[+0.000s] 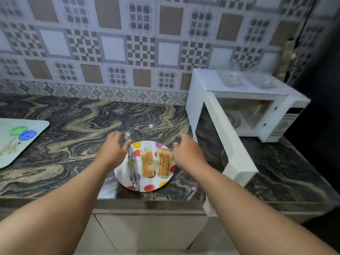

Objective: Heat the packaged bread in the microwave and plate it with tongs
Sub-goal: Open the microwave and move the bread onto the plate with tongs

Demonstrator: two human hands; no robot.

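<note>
A white plate with coloured dots sits on the marbled counter near its front edge. Two rows of sliced bread lie on it, side by side. Metal tongs rest on the plate's left part. My left hand hovers over the plate's left rim with fingers loosely spread, holding nothing. My right hand hangs over the plate's right rim, fingers relaxed and empty. The white microwave stands to the right with its door swung open.
A pale tray with a green and a blue object lies at the counter's left. The open microwave door juts out past the counter's front edge close to my right forearm. A dark appliance stands at the far right. Tiled wall behind.
</note>
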